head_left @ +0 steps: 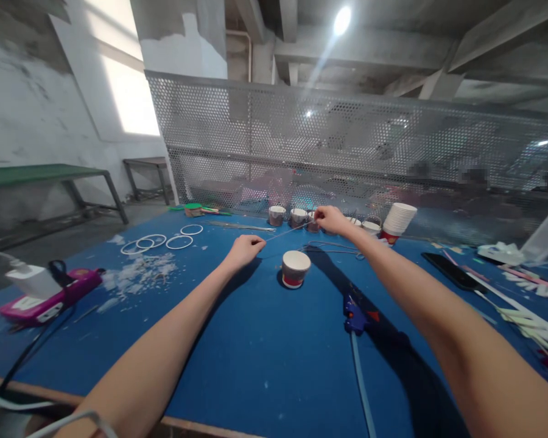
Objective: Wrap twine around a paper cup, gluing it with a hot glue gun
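We hold a thin wire [288, 232] taut above the blue table [237, 353], just behind the upturned paper cup [295, 268]. Left hand [244, 249] fisted on one end, right hand [329, 219] pinching the other. Advisable: keep tension even and level. Both arms extended forward, wrists low.

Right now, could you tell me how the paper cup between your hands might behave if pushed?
The cup stands upside down on its wider rim, so it probably slides rather than tips. It looks like thin paper, likely very light and easily crushed. On its side, it would probably roll in a curve.
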Action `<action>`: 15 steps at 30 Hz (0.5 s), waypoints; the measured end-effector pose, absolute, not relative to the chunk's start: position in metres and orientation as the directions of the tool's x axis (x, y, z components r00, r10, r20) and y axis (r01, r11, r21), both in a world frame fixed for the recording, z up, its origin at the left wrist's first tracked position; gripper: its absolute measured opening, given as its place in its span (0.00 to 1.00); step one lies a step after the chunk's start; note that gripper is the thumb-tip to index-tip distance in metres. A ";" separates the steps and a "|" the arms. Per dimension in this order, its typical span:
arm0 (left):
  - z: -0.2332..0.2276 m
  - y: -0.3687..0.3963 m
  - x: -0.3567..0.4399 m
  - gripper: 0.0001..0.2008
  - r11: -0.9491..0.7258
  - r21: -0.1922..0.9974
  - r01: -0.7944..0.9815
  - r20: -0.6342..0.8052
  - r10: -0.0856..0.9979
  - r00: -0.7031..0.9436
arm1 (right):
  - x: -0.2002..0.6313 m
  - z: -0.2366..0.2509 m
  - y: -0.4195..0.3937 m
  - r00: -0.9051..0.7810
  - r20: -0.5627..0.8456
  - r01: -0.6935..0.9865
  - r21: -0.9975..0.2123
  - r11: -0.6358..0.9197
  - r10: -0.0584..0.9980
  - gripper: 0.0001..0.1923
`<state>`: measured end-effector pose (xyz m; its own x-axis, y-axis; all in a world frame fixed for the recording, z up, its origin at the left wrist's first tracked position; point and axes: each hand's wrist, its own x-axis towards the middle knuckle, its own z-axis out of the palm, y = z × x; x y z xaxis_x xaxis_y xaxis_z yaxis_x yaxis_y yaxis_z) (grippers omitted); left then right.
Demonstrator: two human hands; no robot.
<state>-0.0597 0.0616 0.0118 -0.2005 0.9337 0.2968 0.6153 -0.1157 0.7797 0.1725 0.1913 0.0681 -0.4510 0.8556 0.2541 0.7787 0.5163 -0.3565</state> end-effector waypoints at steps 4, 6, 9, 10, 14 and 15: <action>0.004 0.062 -0.050 0.10 -0.143 0.726 0.673 0.324 0.934 -0.150 | 0.173 0.061 0.187 -0.503 0.149 0.800 -0.293 0.524 0.851 0.12; 0.002 0.062 -0.043 0.10 -0.172 0.701 0.692 0.339 0.934 -0.112 | 0.161 0.061 0.179 -0.545 0.123 0.772 -0.313 0.554 0.829 0.09; 0.000 0.061 -0.034 0.11 -0.228 0.666 0.710 0.376 0.925 -0.056 | 0.132 0.064 0.159 -0.638 0.109 0.667 -0.415 0.619 0.762 0.14; 0.001 0.061 -0.033 0.12 -0.245 0.655 0.715 0.393 0.918 -0.046 | 0.122 0.064 0.152 -0.676 0.096 0.620 -0.462 0.634 0.730 0.15; 0.004 0.056 -0.035 0.14 -0.257 0.618 0.743 0.451 0.890 -0.067 | 0.090 0.062 0.128 -0.774 0.042 0.475 -0.620 0.625 0.631 0.17; 0.004 0.055 -0.036 0.14 -0.255 0.612 0.749 0.460 0.885 -0.074 | 0.087 0.062 0.125 -0.785 0.035 0.455 -0.646 0.613 0.619 0.17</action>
